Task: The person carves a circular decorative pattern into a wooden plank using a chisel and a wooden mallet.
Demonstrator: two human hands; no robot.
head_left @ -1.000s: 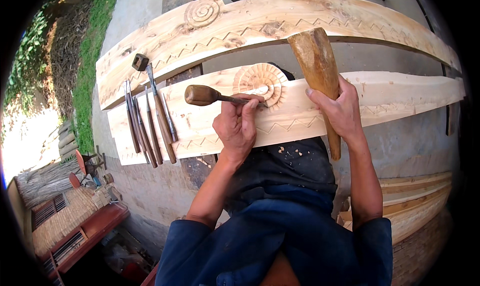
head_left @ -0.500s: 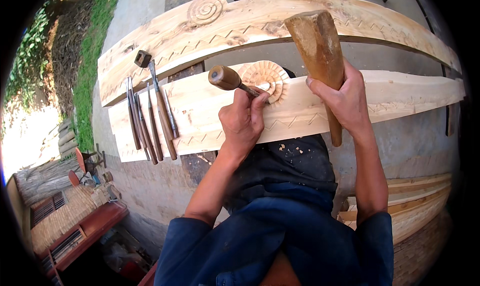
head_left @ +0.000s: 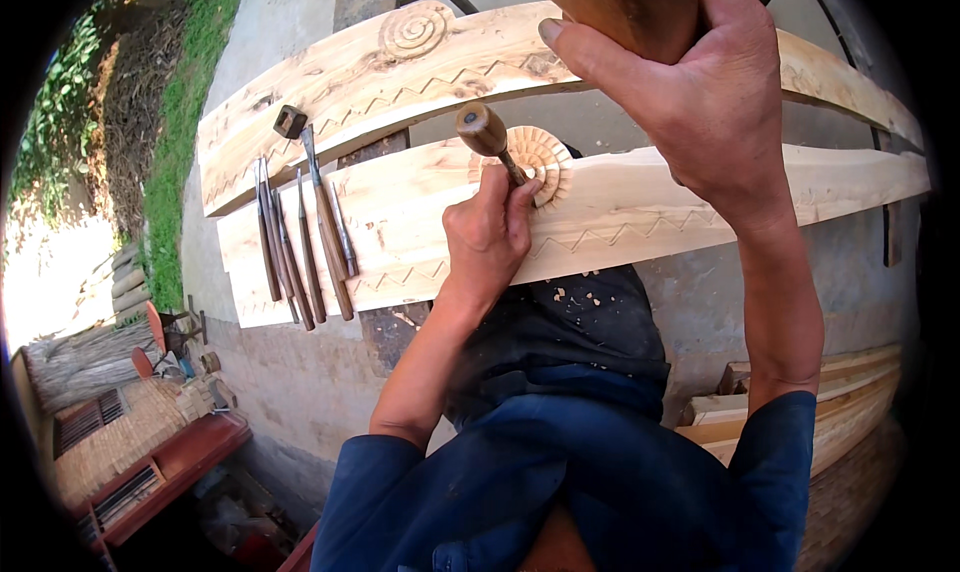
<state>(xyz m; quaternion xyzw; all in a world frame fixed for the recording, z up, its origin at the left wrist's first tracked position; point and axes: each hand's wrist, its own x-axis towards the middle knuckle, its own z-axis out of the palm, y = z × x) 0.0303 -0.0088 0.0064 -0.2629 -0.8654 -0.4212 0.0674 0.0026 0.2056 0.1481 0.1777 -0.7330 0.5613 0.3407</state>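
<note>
My left hand point(head_left: 487, 234) is closed round the shaft of a wood chisel point(head_left: 484, 132). The chisel's round wooden handle points up, and its tip is at the carved spiral rosette point(head_left: 548, 162) on the near plank point(head_left: 640, 217); the exact cutting edge is hidden by my fingers. High above the plank, close to the camera, my right hand point(head_left: 715, 102) grips a wooden mallet point(head_left: 630, 12), whose upper part runs out of the picture. A zigzag line is carved along the plank's near side.
Several chisels point(head_left: 305, 242) lie side by side on the plank's left part, near a small dark block point(head_left: 290, 122). A second carved plank point(head_left: 350, 82) lies beyond. Wood chips point(head_left: 575, 297) dot my dark lap. Stacked boards point(head_left: 800, 402) stand lower right.
My right hand has raised the mallet up toward the camera. The chisel in my left hand has tipped more upright, its handle moving right and away.
</note>
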